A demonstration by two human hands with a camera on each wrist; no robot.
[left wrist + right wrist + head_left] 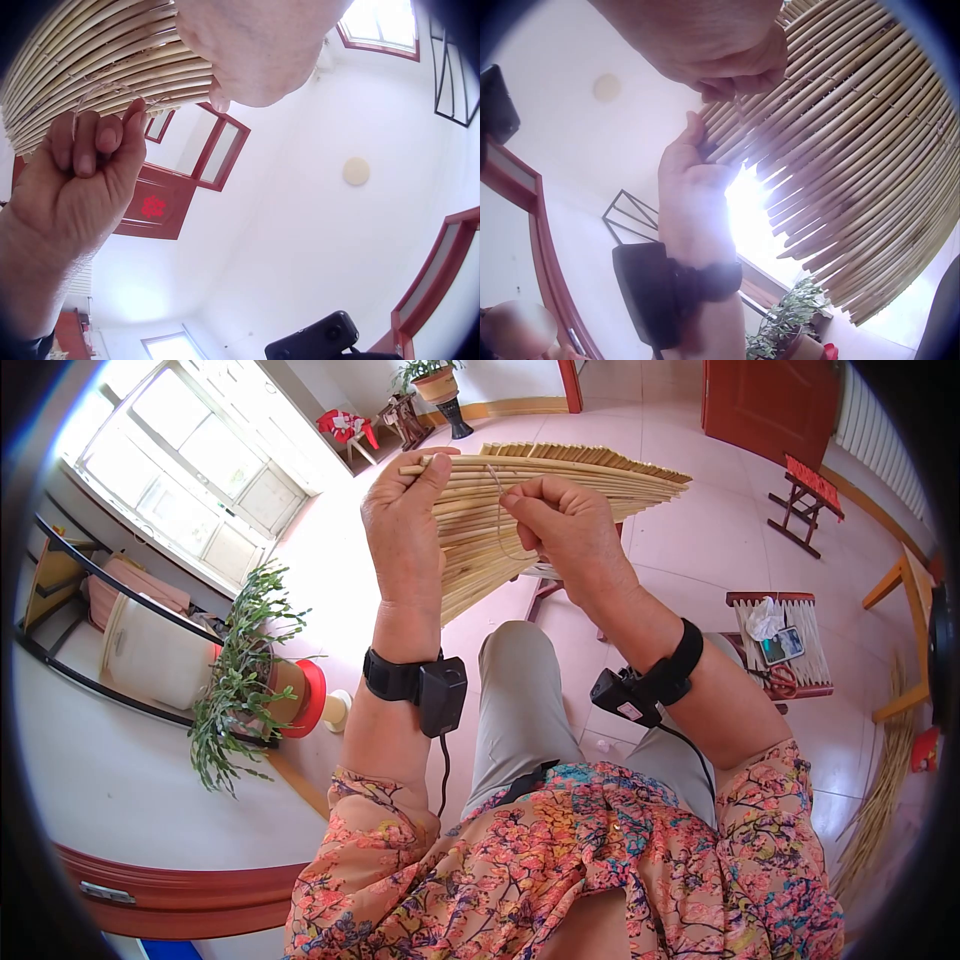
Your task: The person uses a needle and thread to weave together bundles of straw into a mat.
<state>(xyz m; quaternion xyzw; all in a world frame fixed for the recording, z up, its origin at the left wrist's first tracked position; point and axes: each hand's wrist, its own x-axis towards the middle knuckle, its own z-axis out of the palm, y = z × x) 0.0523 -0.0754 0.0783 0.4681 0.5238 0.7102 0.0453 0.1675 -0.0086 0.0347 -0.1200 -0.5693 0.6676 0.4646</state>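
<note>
A mat of straw-coloured stalks (610,478), laid side by side and stitched together, is held up in front of the knees. My left hand (405,535) grips its near left edge, thumb over the stalk ends. Across the stalks runs a thin pale thread (499,525), and my right hand (575,530) pinches it just right of the left hand. In the left wrist view the thread loops past the curled fingers (86,161) of the right hand. Rows of small stitches show on the mat (870,142) in the right wrist view.
To the right stands a low corded stool (810,622) with a phone (782,646), crumpled tissue (766,618) and red-handled scissors (779,681). Loose stalks (880,810) lie farther right. A potted plant (250,670) is at the left, a red-topped stool (812,485) behind.
</note>
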